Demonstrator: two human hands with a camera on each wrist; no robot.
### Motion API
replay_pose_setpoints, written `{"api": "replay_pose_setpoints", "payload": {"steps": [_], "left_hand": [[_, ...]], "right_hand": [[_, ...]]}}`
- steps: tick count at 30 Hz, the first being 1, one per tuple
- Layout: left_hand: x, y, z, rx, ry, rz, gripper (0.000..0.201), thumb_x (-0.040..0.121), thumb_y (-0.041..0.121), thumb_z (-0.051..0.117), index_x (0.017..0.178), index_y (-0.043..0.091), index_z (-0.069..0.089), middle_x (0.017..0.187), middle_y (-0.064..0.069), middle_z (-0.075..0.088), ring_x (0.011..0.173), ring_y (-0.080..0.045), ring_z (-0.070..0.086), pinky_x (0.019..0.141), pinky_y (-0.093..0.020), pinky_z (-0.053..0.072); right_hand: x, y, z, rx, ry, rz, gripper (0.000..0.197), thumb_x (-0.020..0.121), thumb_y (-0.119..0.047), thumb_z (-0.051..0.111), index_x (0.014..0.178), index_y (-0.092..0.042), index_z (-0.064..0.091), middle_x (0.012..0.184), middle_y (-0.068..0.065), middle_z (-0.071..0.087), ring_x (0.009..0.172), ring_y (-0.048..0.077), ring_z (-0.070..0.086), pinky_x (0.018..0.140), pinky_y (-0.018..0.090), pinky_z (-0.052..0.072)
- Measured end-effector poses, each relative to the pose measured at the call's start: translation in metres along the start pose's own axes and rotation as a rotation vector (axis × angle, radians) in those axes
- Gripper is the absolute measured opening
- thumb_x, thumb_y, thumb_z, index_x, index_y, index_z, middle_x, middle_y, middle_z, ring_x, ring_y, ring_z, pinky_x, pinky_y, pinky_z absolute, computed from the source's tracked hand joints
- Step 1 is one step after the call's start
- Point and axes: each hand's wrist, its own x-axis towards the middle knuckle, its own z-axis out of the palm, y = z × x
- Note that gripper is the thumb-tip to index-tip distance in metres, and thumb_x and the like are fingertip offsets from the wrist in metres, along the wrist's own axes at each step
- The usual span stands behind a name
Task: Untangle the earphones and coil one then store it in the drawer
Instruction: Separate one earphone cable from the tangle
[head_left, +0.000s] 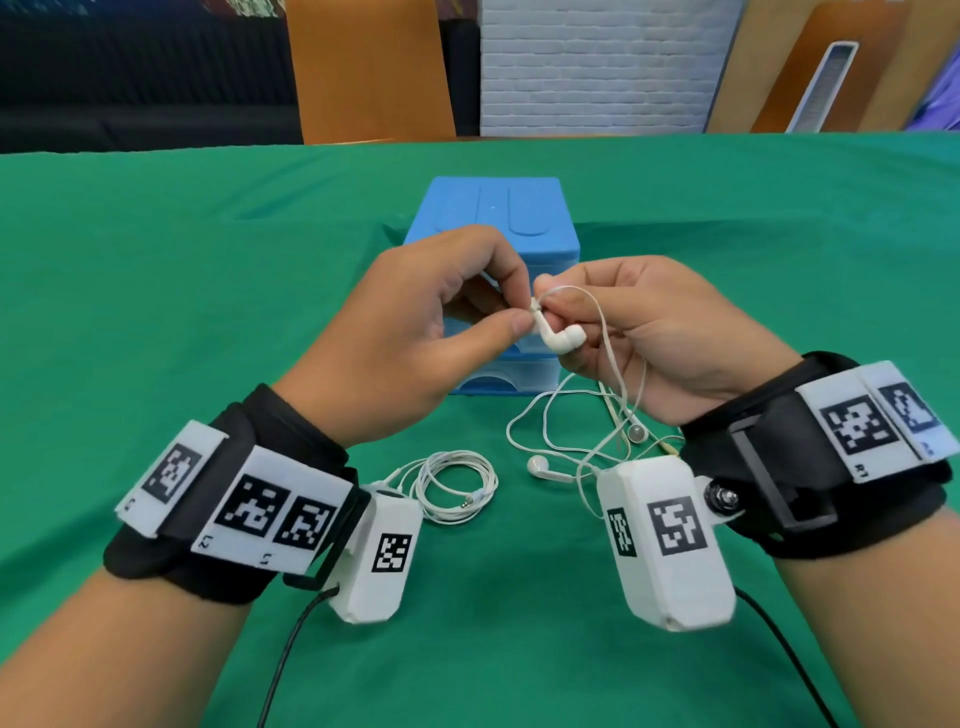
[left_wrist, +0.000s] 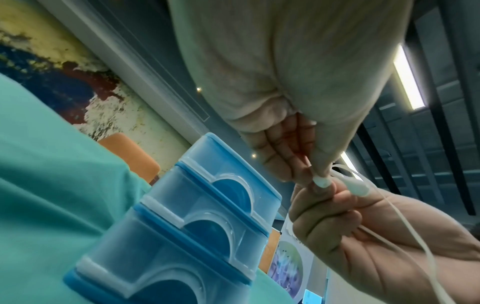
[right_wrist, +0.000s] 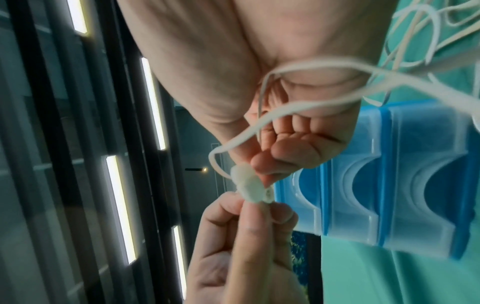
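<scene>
Seemingly two earphones: one coiled set (head_left: 457, 486), one tangled set (head_left: 571, 415).

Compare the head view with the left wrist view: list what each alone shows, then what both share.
Head view only: a coiled earphone lying on the green cloth, and loose tangled cable below the right hand.

Left wrist view only: the three closed drawer fronts with scooped handles, and ceiling lights.

Both: the left hand and right hand pinching a white earbud, and the blue drawer unit.
</scene>
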Motion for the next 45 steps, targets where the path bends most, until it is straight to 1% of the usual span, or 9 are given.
{"api": "replay_pose_setpoints", "payload": {"steps": [4, 7, 13, 21, 26, 32, 39, 42, 45], "left_hand": [[0.001, -0.005, 0.002, -0.127, 0.151, -0.104, 0.01, 0.094, 0.006, 0.058, 0.09, -0.001, 0.063, 0.081, -0.014, 0.068, 0.07, -0.024, 0.069, 0.071, -0.043, 0.057], [0.002, -0.004, 0.002, -0.135, 0.193, -0.135, 0.013, 0.091, 0.015, 0.068, 0.089, 0.003, 0.064, 0.078, -0.013, 0.068, 0.068, -0.033, 0.069, 0.069, -0.054, 0.055], [0.004, -0.005, 0.008, -0.009, 0.28, -0.201, 0.011, 0.082, 0.02, 0.073, 0.077, 0.012, 0.069, 0.069, 0.003, 0.068, 0.062, -0.009, 0.058, 0.061, -0.023, 0.044], [0.001, 0.003, 0.014, 0.188, 0.429, -0.113, 0.012, 0.077, 0.019, 0.069, 0.068, 0.013, 0.063, 0.062, 0.006, 0.061, 0.058, -0.007, 0.053, 0.055, -0.014, 0.033], [0.001, 0.004, 0.007, 0.345, 0.381, -0.044, 0.017, 0.077, 0.021, 0.068, 0.067, 0.011, 0.057, 0.069, -0.001, 0.054, 0.067, -0.019, 0.049, 0.063, -0.028, 0.038], [0.003, 0.008, 0.0, 0.364, 0.297, -0.045, 0.014, 0.075, 0.025, 0.065, 0.068, 0.015, 0.059, 0.072, 0.002, 0.049, 0.063, -0.018, 0.043, 0.062, -0.037, 0.038], [0.003, 0.011, -0.001, 0.25, 0.267, -0.119, 0.013, 0.076, 0.02, 0.066, 0.069, 0.015, 0.057, 0.056, 0.009, 0.048, 0.045, -0.01, 0.039, 0.047, -0.022, 0.027], [0.003, 0.013, 0.002, 0.266, 0.301, -0.097, 0.014, 0.077, 0.019, 0.066, 0.069, 0.012, 0.057, 0.055, 0.002, 0.05, 0.046, -0.011, 0.041, 0.047, -0.025, 0.029], [0.005, 0.021, 0.008, 0.497, 0.294, 0.008, 0.013, 0.076, 0.02, 0.064, 0.07, 0.014, 0.054, 0.069, 0.003, 0.052, 0.06, -0.02, 0.053, 0.056, -0.036, 0.041]], "right_hand": [[0.002, 0.001, 0.004, -0.128, 0.088, -0.141, 0.009, 0.089, -0.005, 0.067, 0.081, -0.001, 0.067, 0.07, 0.009, 0.067, 0.054, 0.009, 0.057, 0.055, 0.015, 0.048], [0.002, 0.0, 0.002, -0.141, 0.074, -0.196, 0.004, 0.09, 0.001, 0.066, 0.088, 0.003, 0.068, 0.072, 0.009, 0.068, 0.058, 0.009, 0.061, 0.059, 0.017, 0.051], [0.002, -0.002, -0.001, -0.156, 0.049, -0.243, 0.006, 0.085, 0.005, 0.068, 0.09, 0.003, 0.07, 0.077, 0.013, 0.072, 0.063, 0.013, 0.064, 0.062, 0.018, 0.053], [0.003, 0.003, 0.006, -0.382, 0.1, -0.327, 0.003, 0.086, 0.001, 0.072, 0.089, 0.002, 0.072, 0.079, 0.023, 0.073, 0.06, 0.014, 0.064, 0.059, 0.021, 0.052], [0.005, 0.002, 0.009, -0.654, 0.038, -0.375, 0.006, 0.09, -0.008, 0.07, 0.089, -0.002, 0.071, 0.077, 0.015, 0.071, 0.065, 0.015, 0.058, 0.061, 0.028, 0.048], [0.002, -0.006, 0.005, -0.753, -0.027, -0.326, 0.008, 0.093, -0.011, 0.066, 0.087, -0.006, 0.069, 0.07, 0.002, 0.067, 0.057, 0.006, 0.05, 0.058, 0.021, 0.039], [-0.002, -0.01, 0.005, -0.72, -0.039, -0.284, 0.01, 0.094, -0.012, 0.066, 0.085, -0.007, 0.069, 0.068, 0.002, 0.066, 0.057, 0.011, 0.047, 0.057, 0.029, 0.038], [-0.003, -0.012, 0.009, -0.846, 0.006, -0.357, 0.009, 0.092, -0.014, 0.067, 0.085, -0.01, 0.07, 0.073, 0.005, 0.07, 0.063, 0.013, 0.057, 0.063, 0.033, 0.048], [-0.001, -0.007, 0.014, -0.986, 0.125, -0.414, 0.015, 0.092, -0.022, 0.067, 0.079, -0.015, 0.069, 0.067, 0.001, 0.066, 0.058, 0.011, 0.051, 0.059, 0.03, 0.044]]}}
